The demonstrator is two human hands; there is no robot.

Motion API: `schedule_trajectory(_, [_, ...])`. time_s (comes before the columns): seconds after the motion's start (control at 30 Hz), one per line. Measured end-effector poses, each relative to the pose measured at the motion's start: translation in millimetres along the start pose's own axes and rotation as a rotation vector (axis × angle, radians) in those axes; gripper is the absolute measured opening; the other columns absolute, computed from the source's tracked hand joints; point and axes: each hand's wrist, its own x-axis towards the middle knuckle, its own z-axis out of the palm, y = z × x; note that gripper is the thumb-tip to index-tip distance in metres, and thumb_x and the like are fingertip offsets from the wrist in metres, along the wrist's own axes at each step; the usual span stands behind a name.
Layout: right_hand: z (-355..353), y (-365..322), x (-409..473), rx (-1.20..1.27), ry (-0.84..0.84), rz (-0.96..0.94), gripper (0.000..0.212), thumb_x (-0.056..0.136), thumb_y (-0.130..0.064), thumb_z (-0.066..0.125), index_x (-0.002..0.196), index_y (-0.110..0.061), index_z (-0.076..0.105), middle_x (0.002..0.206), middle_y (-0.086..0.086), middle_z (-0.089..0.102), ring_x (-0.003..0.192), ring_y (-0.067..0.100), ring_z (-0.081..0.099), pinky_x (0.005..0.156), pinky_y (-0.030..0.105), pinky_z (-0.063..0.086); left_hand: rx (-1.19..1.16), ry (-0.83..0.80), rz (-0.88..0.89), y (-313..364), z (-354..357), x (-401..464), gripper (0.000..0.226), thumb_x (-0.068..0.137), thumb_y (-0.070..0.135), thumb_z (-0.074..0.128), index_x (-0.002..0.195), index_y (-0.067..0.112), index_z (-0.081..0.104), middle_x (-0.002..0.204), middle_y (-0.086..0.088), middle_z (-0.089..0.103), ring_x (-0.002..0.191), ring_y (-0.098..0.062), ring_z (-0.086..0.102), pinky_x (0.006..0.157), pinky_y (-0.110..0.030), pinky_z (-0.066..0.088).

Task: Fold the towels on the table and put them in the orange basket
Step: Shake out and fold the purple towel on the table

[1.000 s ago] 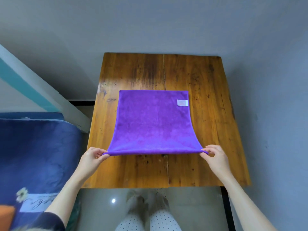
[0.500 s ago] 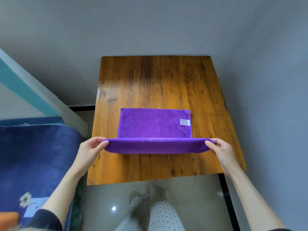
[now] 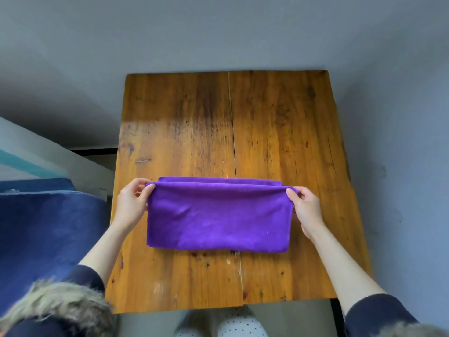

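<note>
A purple towel lies folded in half on the wooden table, its fold toward me and its two free edges almost lined up at the far side. My left hand pinches the upper layer's far left corner. My right hand pinches the far right corner. A thin strip of the lower layer shows beyond the upper edge. The orange basket is out of view.
A dark blue bedspread covers a bed at the left, close to the table's left edge. Grey walls stand behind and to the right of the table. My legs in dotted trousers show below the table's near edge.
Both hands carried the towel's near edge up and over to the far edge, folding it in half. The white label is now hidden. The camera view has shifted closer over the table.
</note>
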Motion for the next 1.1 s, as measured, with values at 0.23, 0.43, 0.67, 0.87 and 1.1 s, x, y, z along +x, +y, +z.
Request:
schedule_trajectory(0.23, [13,9,34,-0.123,-0.002,0.023,0.011,0.094,-0.02,0.054,0.095,-0.012,0.06,0.093,0.008,0.065,0.086,0.02,0.061,0.068,0.027,0.048,0.013,-0.015,-0.093,-13,14,32,0.01,0.093,0.023,0.056,0.095,0.014,0.061,0.087,-0.007,0.061,0.077,-0.023,0.058,0.062,-0.045,0.055])
schedule_trajectory(0.43, [23,13,44,-0.2,0.072,0.022,0.009,0.092,-0.021,0.057,0.093,-0.013,0.062,0.09,0.005,0.065,0.082,0.016,0.06,0.063,0.024,0.046,0.082,-0.034,-0.108,-20,24,43,0.015,0.092,0.026,0.057,0.097,0.013,0.062,0.091,-0.01,0.064,0.079,-0.026,0.057,0.074,-0.046,0.051])
schedule_trajectory(0.67, [36,19,45,-0.272,0.245,0.012,0.016,0.092,-0.024,0.057,0.097,-0.011,0.065,0.091,0.002,0.065,0.085,0.017,0.06,0.067,0.026,0.048,0.161,0.049,-0.07,-27,34,49,0.015,0.089,0.032,0.06,0.091,0.017,0.059,0.085,-0.002,0.061,0.078,-0.016,0.054,0.066,-0.026,0.038])
schedule_trajectory(0.87, [44,18,35,-0.324,0.357,-0.064,0.024,0.093,-0.026,0.055,0.111,-0.012,0.064,0.108,0.006,0.06,0.096,0.019,0.058,0.078,0.025,0.044,0.218,0.183,0.015,-33,39,31,0.022,0.095,0.026,0.051,0.108,0.009,0.055,0.105,-0.012,0.059,0.094,-0.028,0.056,0.08,-0.037,0.044])
schedule_trajectory(1.1, [90,24,-20,-0.863,0.234,-0.629,0.045,0.093,-0.026,0.047,0.133,-0.005,0.048,0.14,0.018,0.043,0.132,0.034,0.038,0.109,0.046,0.031,0.644,0.006,0.462,-25,80,-28,0.049,0.092,0.031,0.039,0.137,0.014,0.046,0.148,-0.015,0.037,0.139,-0.035,0.028,0.112,-0.055,0.015])
